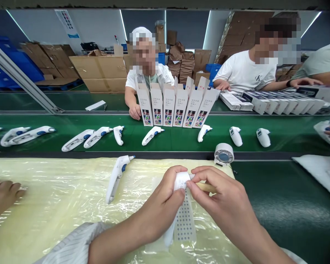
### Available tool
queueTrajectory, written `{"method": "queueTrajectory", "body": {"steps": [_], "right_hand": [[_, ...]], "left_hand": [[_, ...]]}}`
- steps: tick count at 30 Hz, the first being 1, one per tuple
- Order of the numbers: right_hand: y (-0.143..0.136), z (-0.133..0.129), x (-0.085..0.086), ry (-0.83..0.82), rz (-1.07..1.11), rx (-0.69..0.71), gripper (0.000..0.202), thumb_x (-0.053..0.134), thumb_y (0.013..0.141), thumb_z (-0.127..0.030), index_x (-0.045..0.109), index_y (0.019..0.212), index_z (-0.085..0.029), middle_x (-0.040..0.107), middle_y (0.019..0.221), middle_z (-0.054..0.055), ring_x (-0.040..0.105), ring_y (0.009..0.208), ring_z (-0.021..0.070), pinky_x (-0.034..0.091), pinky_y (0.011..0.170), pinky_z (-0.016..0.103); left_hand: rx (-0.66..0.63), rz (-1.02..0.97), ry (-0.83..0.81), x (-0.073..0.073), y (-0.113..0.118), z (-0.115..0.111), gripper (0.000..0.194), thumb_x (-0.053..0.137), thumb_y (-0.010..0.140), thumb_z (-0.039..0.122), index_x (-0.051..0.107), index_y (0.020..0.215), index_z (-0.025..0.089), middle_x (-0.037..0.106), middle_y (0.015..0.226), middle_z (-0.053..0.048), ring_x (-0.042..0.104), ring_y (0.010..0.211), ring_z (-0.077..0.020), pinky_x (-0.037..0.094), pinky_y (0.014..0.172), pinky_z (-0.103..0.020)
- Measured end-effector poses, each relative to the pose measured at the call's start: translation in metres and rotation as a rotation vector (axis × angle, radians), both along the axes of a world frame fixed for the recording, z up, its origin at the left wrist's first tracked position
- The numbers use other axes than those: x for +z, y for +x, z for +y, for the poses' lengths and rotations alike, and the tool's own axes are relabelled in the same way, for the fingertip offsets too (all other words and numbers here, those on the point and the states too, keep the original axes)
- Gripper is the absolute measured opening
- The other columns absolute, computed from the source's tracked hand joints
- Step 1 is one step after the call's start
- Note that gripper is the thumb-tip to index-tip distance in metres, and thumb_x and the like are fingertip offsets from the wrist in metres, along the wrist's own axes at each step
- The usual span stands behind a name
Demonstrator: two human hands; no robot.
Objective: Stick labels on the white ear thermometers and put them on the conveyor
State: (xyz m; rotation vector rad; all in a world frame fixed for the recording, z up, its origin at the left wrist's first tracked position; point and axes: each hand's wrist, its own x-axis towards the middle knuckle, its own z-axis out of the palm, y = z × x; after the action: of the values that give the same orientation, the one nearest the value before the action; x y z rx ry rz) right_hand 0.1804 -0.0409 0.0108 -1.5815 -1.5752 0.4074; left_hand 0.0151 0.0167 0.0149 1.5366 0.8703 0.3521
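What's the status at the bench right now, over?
Left hand gripping white handheld device. Right hand pinching its tip, dotted sticker sheet beneath. Spare device lying clear to the left; tape roll behind.

Green conveyor belt [181, 141]; cardboard boxes [101, 71] stacked behind.

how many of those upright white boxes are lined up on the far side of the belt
6 upright white boxes, side by side in front of the seated person in the white cap. Others may be hidden behind them.
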Motion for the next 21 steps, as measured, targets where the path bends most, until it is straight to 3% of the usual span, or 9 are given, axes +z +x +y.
{"method": "queueTrajectory", "body": {"steps": [13,18,21], "right_hand": [[-0.003,0.0,-0.002,0.028,-0.041,-0.006,0.012,0.06,0.091,-0.027,0.067,0.082,-0.026,0.073,0.096,0.001,0.07,0.078,0.0142,0.05,0.049,0.019],[0.009,-0.007,-0.002,0.085,-0.305,0.004,0.018,0.055,0.096,-0.035,0.067,0.086,-0.027,0.073,0.103,0.001,0.073,0.077,0.0166,0.055,0.055,0.024],[0.03,-0.012,-0.005,0.191,-0.442,-0.092,0.021,0.055,0.095,-0.044,0.067,0.088,-0.029,0.074,0.106,0.002,0.075,0.082,0.0198,0.053,0.049,0.024]], "left_hand": [[0.039,-0.032,0.053,-0.008,0.003,-0.001,0.024,0.035,0.102,0.039,0.043,0.122,0.029,0.054,0.101,-0.001,0.05,0.09,-0.0198,0.041,0.08,-0.033],[0.1,-0.067,0.139,-0.018,0.001,-0.005,0.02,0.041,0.098,0.03,0.048,0.116,0.026,0.057,0.1,-0.001,0.053,0.088,-0.0189,0.042,0.077,-0.032],[0.137,-0.06,0.16,-0.019,0.005,0.008,0.022,0.041,0.097,0.029,0.051,0.117,0.026,0.056,0.087,0.001,0.055,0.077,-0.0169,0.044,0.07,-0.029]]}}
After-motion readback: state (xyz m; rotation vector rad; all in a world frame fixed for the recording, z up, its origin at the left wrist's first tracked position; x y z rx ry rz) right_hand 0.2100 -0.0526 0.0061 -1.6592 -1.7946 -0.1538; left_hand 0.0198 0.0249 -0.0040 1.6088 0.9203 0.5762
